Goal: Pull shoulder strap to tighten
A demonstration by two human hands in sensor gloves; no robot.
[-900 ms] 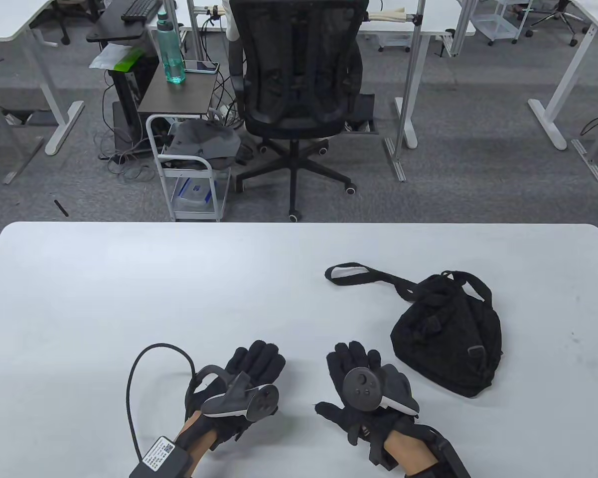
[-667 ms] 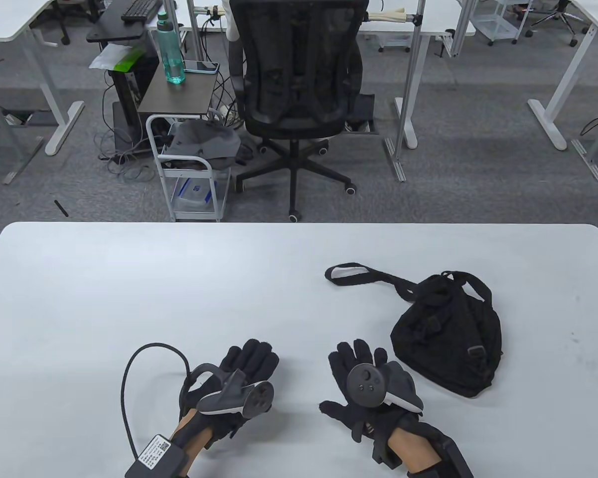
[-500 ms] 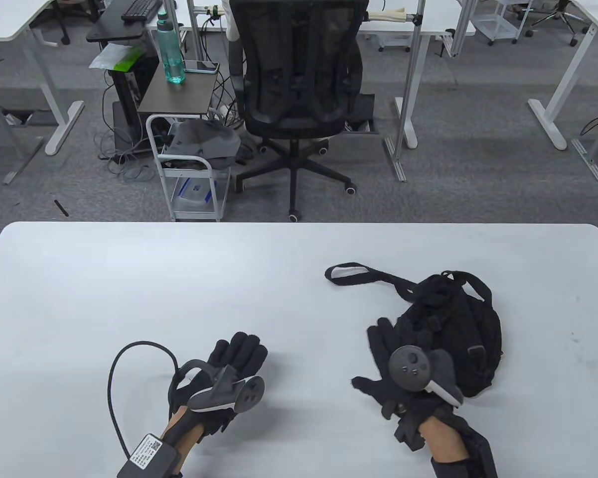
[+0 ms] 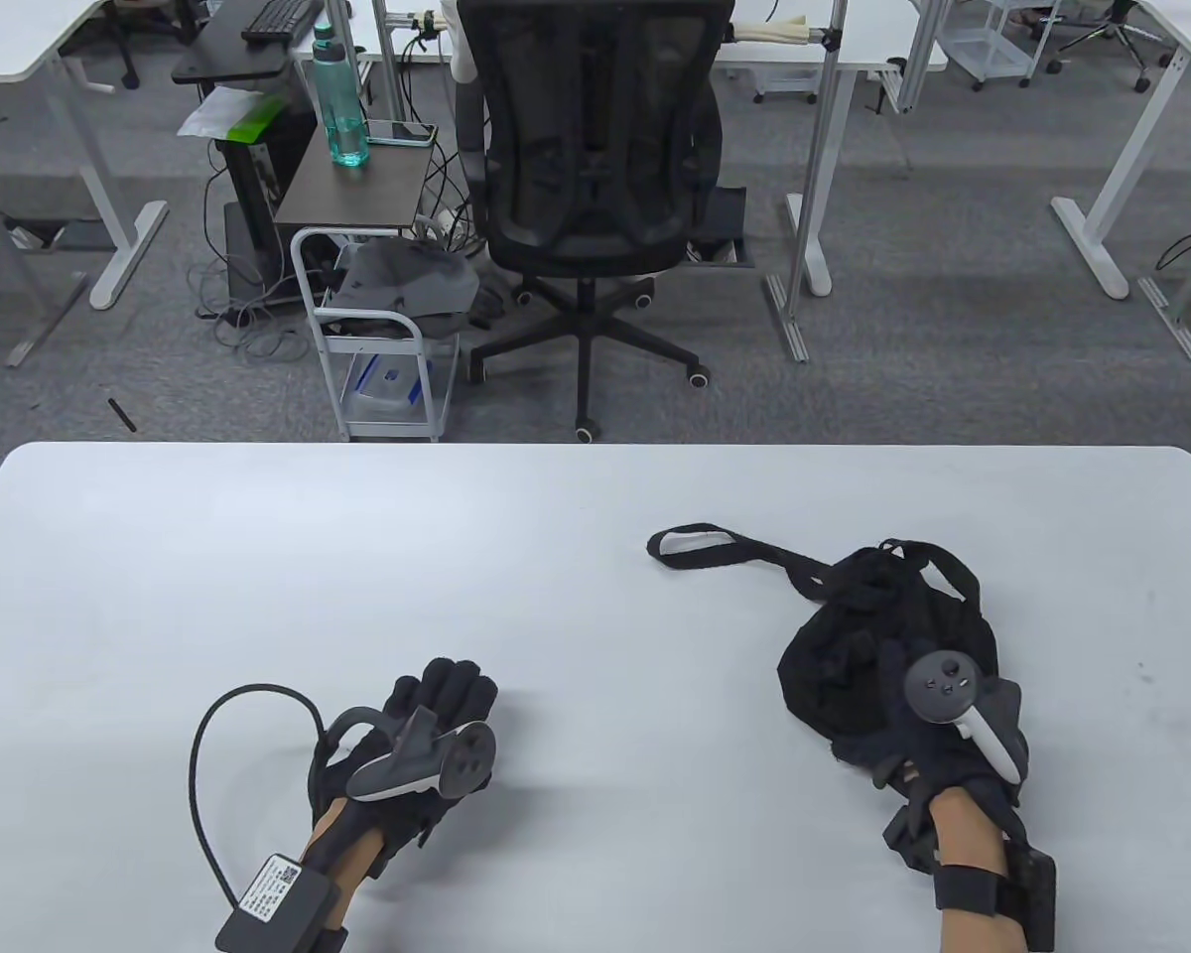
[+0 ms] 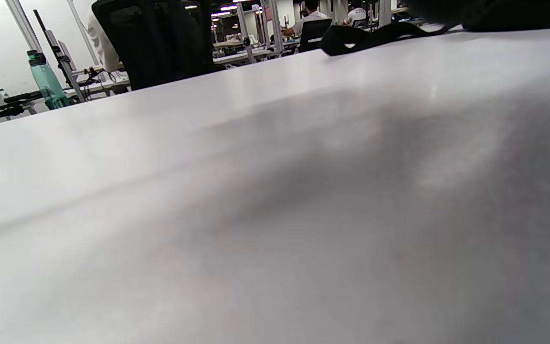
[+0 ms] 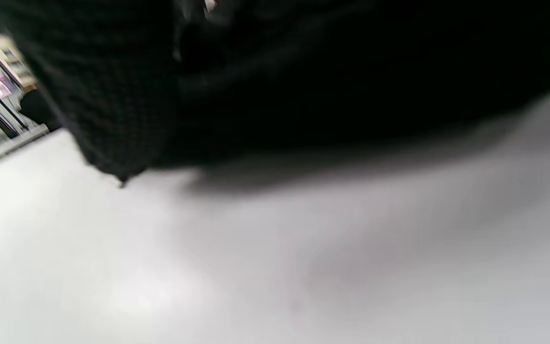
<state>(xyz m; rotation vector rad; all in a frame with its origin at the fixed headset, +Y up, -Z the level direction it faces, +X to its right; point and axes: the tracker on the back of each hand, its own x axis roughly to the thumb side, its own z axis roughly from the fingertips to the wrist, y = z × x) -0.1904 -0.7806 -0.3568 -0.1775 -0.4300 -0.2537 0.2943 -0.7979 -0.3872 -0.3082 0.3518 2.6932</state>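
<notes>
A small black backpack lies on the right part of the white table. One black shoulder strap runs out from it to the left and ends in a loop; another strap arches over its far side. My right hand rests on the near right part of the backpack; its fingers blend into the black fabric, so its grip does not show. The right wrist view is filled by blurred black fabric. My left hand lies flat on the table, fingers stretched out, holding nothing, far left of the backpack.
A black office chair and a white cart stand on the floor beyond the table's far edge. A cable loops from my left wrist over the table. The strap's loop shows far off in the left wrist view.
My right hand has moved right and away from me, from the bare table onto the backpack. My left hand has slid a little left and toward me.
</notes>
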